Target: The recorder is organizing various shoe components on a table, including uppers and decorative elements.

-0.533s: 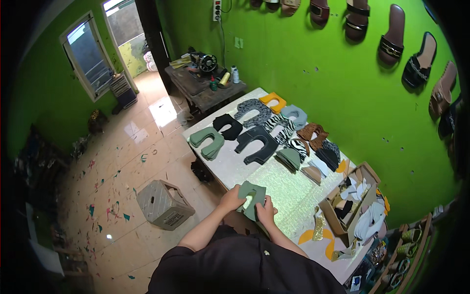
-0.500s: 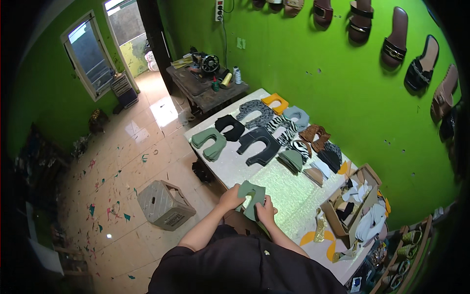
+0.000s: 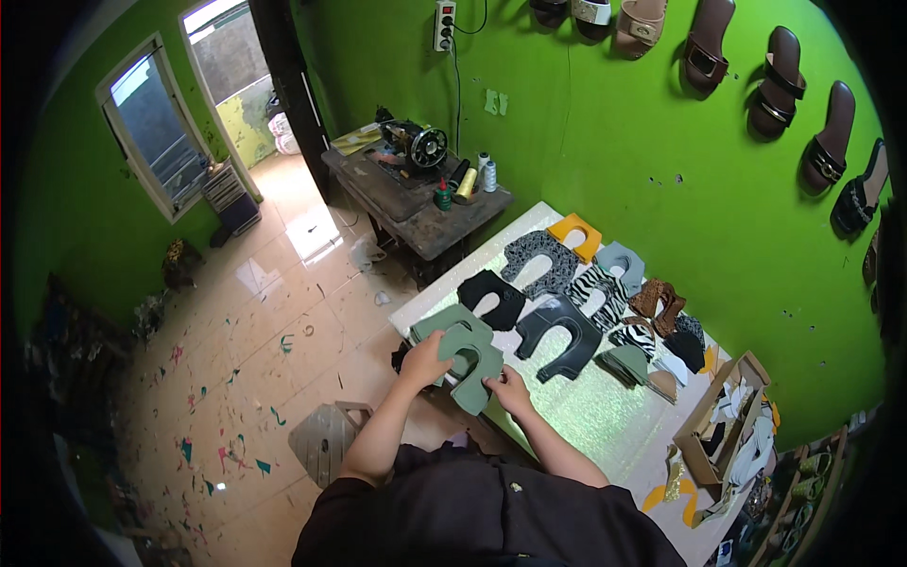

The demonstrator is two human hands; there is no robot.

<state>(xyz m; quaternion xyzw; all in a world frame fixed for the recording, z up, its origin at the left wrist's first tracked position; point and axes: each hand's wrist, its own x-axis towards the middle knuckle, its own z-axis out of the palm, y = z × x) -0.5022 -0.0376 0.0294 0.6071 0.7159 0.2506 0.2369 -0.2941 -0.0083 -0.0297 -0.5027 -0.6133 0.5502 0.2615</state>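
Note:
Between my two hands is a green U-shaped cut piece (image 3: 483, 386). My left hand (image 3: 424, 363) is closed on its left side, and my right hand (image 3: 511, 389) pinches its right edge. The held piece overlaps the view of a stack of matching green pieces (image 3: 459, 316) at the table's left corner; whether they touch I cannot tell. Just beyond lie black U-shaped pieces (image 3: 480, 287). To the right of these are dark grey U-shaped pieces (image 3: 578, 322).
Farther along the white table (image 3: 605, 427) lie zebra-striped pieces (image 3: 614, 286), orange pieces (image 3: 588, 236) and brown pieces (image 3: 655, 295). A cardboard box (image 3: 700, 457) of scraps stands at the right. Left of me is a wooden stool (image 3: 319, 440); a sewing machine (image 3: 416, 144) stands at the back.
My hands have carried the green piece left and away from me, to the green stack. The head view has also shifted, so the table appears farther right and lower.

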